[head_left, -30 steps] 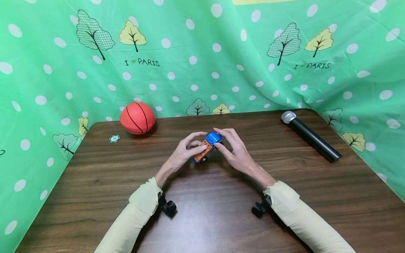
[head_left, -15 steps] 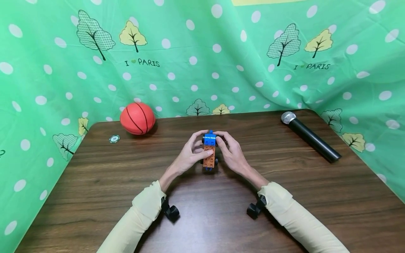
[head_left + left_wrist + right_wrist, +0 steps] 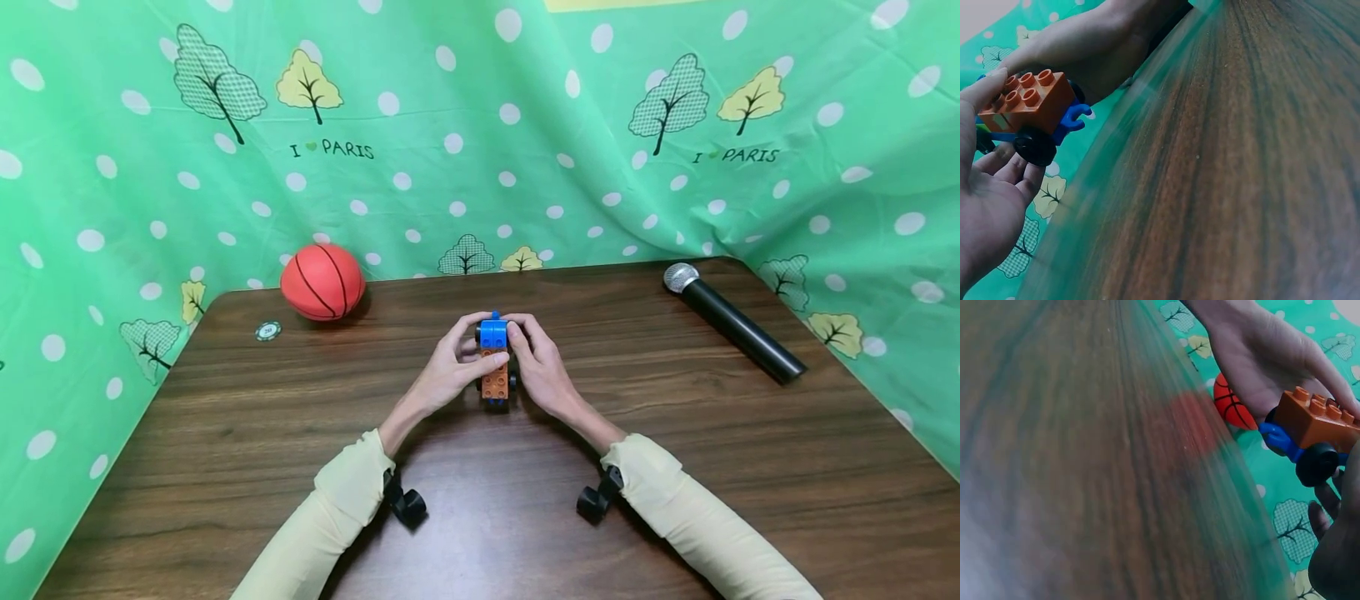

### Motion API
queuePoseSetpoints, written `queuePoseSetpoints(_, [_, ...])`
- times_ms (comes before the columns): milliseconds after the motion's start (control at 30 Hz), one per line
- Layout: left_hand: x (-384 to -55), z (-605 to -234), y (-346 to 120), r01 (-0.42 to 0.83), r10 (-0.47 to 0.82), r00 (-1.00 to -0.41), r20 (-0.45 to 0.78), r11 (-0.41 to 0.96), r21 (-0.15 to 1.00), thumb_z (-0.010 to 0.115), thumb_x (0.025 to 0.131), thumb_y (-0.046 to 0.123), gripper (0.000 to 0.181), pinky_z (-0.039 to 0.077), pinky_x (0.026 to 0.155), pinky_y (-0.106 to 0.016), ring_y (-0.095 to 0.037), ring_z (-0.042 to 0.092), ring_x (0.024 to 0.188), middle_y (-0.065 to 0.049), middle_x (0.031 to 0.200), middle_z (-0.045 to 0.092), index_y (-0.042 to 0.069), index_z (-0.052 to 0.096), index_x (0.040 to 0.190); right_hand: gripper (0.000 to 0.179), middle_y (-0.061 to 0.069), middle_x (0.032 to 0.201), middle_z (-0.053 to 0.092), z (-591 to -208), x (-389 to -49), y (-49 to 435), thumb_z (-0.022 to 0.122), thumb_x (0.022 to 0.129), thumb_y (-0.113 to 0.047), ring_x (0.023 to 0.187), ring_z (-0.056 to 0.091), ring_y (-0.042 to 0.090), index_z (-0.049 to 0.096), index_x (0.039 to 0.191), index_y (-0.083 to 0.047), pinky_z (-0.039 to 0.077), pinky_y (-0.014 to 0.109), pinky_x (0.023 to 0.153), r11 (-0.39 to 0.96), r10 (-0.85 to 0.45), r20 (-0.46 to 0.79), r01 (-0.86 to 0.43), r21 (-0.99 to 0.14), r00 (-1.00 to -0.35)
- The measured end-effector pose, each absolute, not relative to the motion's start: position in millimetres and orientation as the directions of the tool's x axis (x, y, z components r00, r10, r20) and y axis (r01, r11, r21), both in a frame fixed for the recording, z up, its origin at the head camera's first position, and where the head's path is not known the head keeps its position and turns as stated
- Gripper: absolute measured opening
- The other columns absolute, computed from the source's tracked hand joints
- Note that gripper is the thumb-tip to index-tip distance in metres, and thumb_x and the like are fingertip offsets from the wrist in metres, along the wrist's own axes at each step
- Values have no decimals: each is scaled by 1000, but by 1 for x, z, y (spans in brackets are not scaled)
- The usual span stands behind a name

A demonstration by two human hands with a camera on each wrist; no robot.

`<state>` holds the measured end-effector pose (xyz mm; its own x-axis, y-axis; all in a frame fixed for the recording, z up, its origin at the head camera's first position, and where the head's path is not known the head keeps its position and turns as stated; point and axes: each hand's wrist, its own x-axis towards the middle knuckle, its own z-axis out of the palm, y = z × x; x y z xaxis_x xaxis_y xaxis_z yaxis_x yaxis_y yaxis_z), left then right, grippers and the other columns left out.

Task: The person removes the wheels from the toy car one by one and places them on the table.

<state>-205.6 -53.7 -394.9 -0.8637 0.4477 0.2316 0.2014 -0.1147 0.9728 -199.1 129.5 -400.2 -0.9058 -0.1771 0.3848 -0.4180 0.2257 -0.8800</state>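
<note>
Both hands hold a toy building-block car (image 3: 495, 385) over the middle of the table. Its rear is an orange studded block (image 3: 1047, 100), its front a blue block (image 3: 492, 333), and it runs on black wheels (image 3: 1318, 464). A blue hook (image 3: 1074, 117) juts from the rear end, which points toward the person. My left hand (image 3: 446, 375) grips the car from the left, thumb on the orange studs and fingers under and beside it. My right hand (image 3: 543, 375) pinches the blue front from the right side.
A red toy basketball (image 3: 323, 282) sits at the back left, beside a small poker chip (image 3: 267, 331). A black microphone (image 3: 735, 323) with a silver head lies at the right. A green printed curtain (image 3: 450, 100) hangs behind the wooden table (image 3: 495, 508).
The car has turned from a slant to point straight away from the person, its hook end now facing them. Both hands have kept hold; the right forearm has shifted slightly inward.
</note>
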Motion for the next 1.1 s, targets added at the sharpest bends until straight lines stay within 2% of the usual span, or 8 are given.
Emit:
queuePoseSetpoints(233, [-206,-396,-54,232,447,-856,261,-119,965,69,97,1,62,58,85,-34,-25,72,95,-22,124,64,7,41,153,33,18,117,60,-403,-200,127,39,114,-24,104,56,25,54,129,1,47,34,90,182,-176,391,-421,-889,-903])
queuePoseSetpoints(367, [-205,-396,-54,233,452,-851,266,-130,964,69,97,1,62,58,84,-35,-26,73,96,-23,122,65,8,42,152,27,16,108,61,-405,-200,129,40,114,-20,96,57,24,55,124,0,47,34,83,249,-174,439,-470,-847,-882])
queuePoseSetpoints(500, [-204,-397,-55,251,457,-842,286,-136,958,69,97,0,61,58,83,-35,-28,73,97,-24,121,67,8,43,152,22,17,104,64,-407,-201,130,44,112,-9,89,59,23,59,123,2,50,36,77,323,-173,552,-577,-751,-816])
queuePoseSetpoints(667, [-202,-396,-54,281,453,-834,315,-144,949,67,98,-1,60,58,83,-36,-28,73,96,-25,118,69,8,42,152,22,19,109,68,-408,-203,129,50,108,-2,90,64,25,61,126,3,53,40,77,366,-160,676,-679,-636,-719])
queuePoseSetpoints(800, [-200,-395,-53,285,454,-833,317,-140,948,67,98,-1,61,58,84,-36,-28,73,96,-25,119,68,8,41,152,18,19,101,69,-409,-205,129,52,105,0,86,67,27,62,120,4,55,43,72,420,-150,748,-726,-544,-647])
queuePoseSetpoints(967, [-200,-394,-53,292,448,-836,315,-122,949,68,97,-1,61,58,83,-36,-29,73,98,-26,120,67,7,42,152,15,15,89,64,-410,-206,130,54,105,-3,72,59,21,61,116,5,49,34,60,460,-155,792,-753,-471,-591])
queuePoseSetpoints(1100, [-200,-394,-52,307,438,-841,319,-100,947,68,98,2,61,58,83,-36,-28,72,99,-25,120,68,8,43,153,21,14,86,62,-410,-205,129,52,109,-12,66,52,19,61,114,5,44,32,56,482,-135,798,-743,-464,-587])
